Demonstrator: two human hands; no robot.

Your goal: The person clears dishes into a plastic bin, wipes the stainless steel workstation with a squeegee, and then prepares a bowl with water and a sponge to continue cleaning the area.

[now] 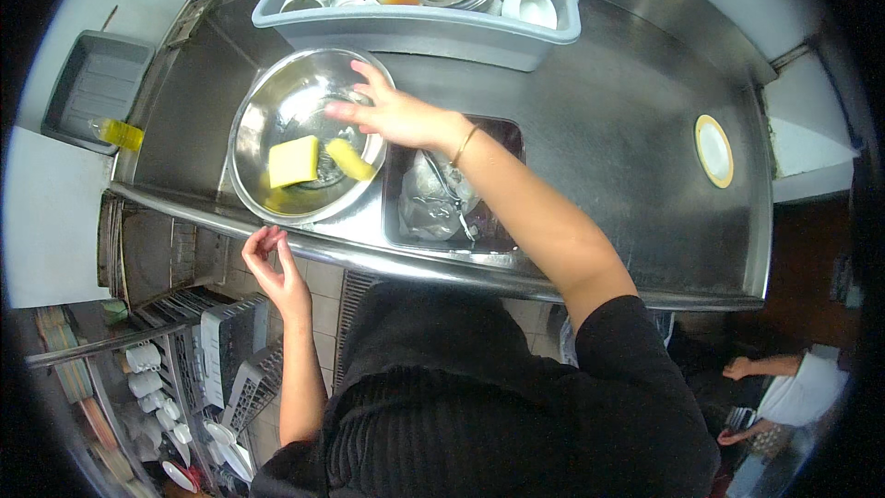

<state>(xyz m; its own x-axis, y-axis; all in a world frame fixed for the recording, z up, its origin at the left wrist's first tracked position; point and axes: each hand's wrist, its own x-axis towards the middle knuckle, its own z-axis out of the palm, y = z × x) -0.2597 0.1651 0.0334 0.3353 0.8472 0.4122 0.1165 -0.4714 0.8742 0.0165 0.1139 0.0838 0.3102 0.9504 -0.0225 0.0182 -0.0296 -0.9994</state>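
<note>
Hands at the steel bowl

The right hand hovers flat and open over the bowl, fingers spread, gripping nothing; the left hand hangs empty just below the bowl, off the counter edge, fingers loosely curled. Two yellow sponges lie in the bowl. Right of the bowl is a sink; behind it, a grey tub of dishes.
</note>
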